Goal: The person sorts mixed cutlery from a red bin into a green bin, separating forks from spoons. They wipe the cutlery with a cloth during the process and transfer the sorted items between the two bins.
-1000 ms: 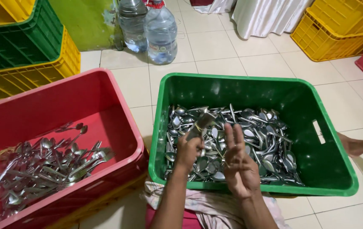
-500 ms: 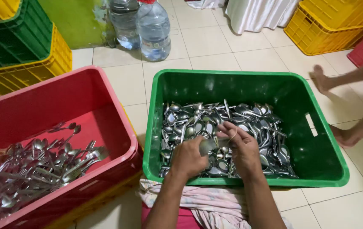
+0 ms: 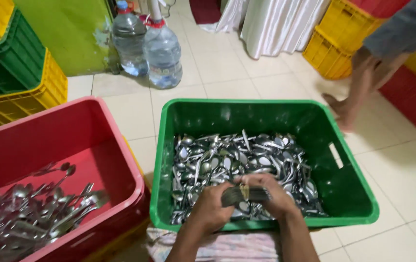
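The red crate [image 3: 106, 145] on the left sits just beside the green crate [image 3: 266, 114], their walls almost touching, and the red one holds a loose heap of forks and spoons [image 3: 33, 213] in its near corner. The green crate is filled across its floor with a tangled layer of metal spoons [image 3: 237, 160], and that tangle looks like the main source of trouble: handles lie crossed over bowls, so anything lifted from it could drag neighbours up and drop them back or over the rim. Another person's bare legs [image 3: 358, 92] stand on the tiles just beyond the far right corner of the green crate, near enough that a piece slipping out on that side might land underfoot. Two water bottles [image 3: 161, 53] stand well apart at the back, out of harm. Over the near edge of the green crate, the left hand [image 3: 210, 206] and the right hand [image 3: 278, 199] are both curled closed around one bundle of spoons [image 3: 242, 195], gripping it from either end, just above the pile. The bundle looks smooth and stacked only by hand pressure; if either grip loosens or the ends are squeezed unevenly, the stack would probably fan out and spill.
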